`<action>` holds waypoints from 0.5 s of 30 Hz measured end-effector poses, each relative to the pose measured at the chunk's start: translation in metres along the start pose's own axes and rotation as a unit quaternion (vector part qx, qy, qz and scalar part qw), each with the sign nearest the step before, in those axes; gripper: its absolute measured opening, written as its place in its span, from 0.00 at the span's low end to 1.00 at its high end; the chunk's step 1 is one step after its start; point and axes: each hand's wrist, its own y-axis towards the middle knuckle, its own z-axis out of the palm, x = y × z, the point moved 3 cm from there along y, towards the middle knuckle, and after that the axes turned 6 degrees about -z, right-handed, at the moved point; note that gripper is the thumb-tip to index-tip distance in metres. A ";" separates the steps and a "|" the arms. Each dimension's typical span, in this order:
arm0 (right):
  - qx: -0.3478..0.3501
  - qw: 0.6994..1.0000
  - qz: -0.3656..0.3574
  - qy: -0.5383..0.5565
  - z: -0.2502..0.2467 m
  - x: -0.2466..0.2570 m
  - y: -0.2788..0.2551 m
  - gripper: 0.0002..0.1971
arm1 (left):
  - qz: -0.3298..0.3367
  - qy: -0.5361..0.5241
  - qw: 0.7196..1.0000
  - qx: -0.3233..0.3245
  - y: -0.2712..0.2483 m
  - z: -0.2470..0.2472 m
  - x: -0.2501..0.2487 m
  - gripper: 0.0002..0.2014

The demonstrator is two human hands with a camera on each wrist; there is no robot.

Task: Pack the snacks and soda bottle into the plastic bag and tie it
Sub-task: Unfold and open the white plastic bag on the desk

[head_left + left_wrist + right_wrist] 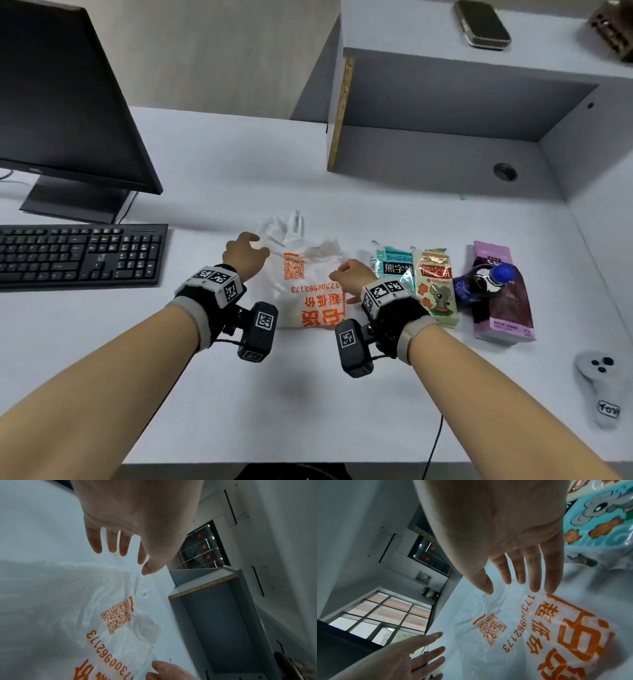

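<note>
My left grip [245, 255] is spread, fingers [96, 543] straight and slightly fanned, hovering at the left edge of the plastic bag [310, 284]; from the wrist view I cannot tell whether the tips touch the film. My right grip [352, 274] is also spread, palm down over the bag's right side, its fingertips [550, 584] at the edge of the orange print, holding nothing.

The bag lies flat on the worktop [212, 171] between my two hands. It is thin, milky, crinkled film with a square orange code, a row of digits and big blocky orange characters; its handles bunch up in soft folds at the far end.

Just right of the bag lie two glossy pillow-shaped snack packs side by side, a teal snack pack [392, 267] and a cream snack pack [436, 287] with a cartoon mouse. Further right, a flat matte purple pouch [507, 308] lies lengthwise, and the soda bottle [483, 282], dark with a rounded blue cap, rests across it.

The worktop is a smooth pale surface. At far left sit a black keyboard [80, 253] and a dark monitor [65, 96]. A grey shelf unit [445, 102] with a raw chipboard edge rises behind, and a rounded grey controller [597, 383] lies at the right edge.
</note>
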 end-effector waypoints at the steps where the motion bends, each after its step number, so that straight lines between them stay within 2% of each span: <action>1: -0.008 1.000 0.010 0.004 0.001 0.000 0.005 0.25 | -0.011 0.002 1.000 0.004 0.003 -0.002 0.000 0.23; 4: -0.045 0.998 0.040 0.025 0.003 0.002 0.015 0.27 | -0.045 -0.005 0.998 0.040 0.008 -0.002 -0.002 0.26; 8: -0.048 0.995 0.073 0.041 0.007 0.006 0.023 0.31 | -0.072 -0.010 0.993 0.090 0.015 0.003 -0.004 0.29; 10: -0.042 0.994 0.074 0.069 0.010 0.006 0.025 0.32 | -0.061 0.021 0.992 0.108 0.016 0.006 -0.003 0.25; 12: -0.042 0.994 0.051 0.091 0.011 0.007 0.023 0.28 | -0.034 0.037 0.990 0.130 0.015 0.009 -0.005 0.18; 15: -0.062 0.993 0.001 0.100 0.007 0.009 0.015 0.16 | -0.001 -0.004 0.990 0.144 0.010 0.005 -0.010 0.16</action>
